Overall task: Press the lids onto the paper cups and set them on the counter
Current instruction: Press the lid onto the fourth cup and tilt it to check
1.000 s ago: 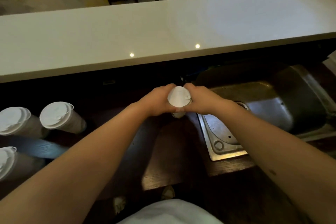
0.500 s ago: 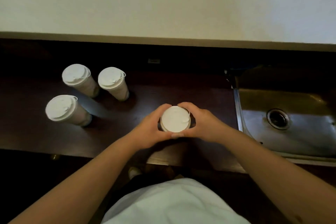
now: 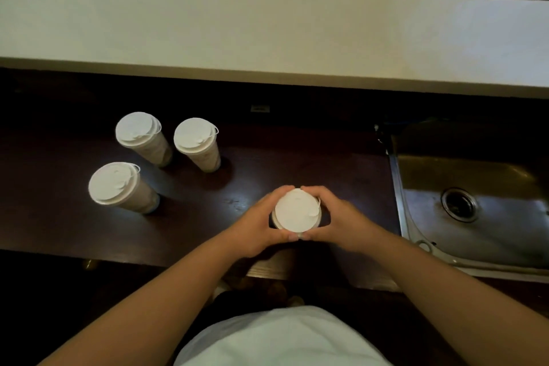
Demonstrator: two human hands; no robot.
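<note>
A paper cup with a white lid (image 3: 297, 211) is held over the dark wooden counter (image 3: 297, 169), seen from above so its body is mostly hidden. My left hand (image 3: 258, 224) wraps its left side and my right hand (image 3: 337, 221) wraps its right side, thumbs at the near rim and fingertips meeting at the far rim. Three lidded paper cups stand upright to the left: one at the back left (image 3: 139, 135), one beside it (image 3: 197, 141), one nearer me (image 3: 117, 186).
A steel sink (image 3: 469, 211) with a round drain lies to the right of the counter. A raised white bar top (image 3: 267, 38) runs across the back. Chair legs stand on the floor beyond it.
The view swung left from the sink to the counter, bringing the three lidded cups fully into sight. Both hands keep their grip on the cup, now lower and over the wood.
</note>
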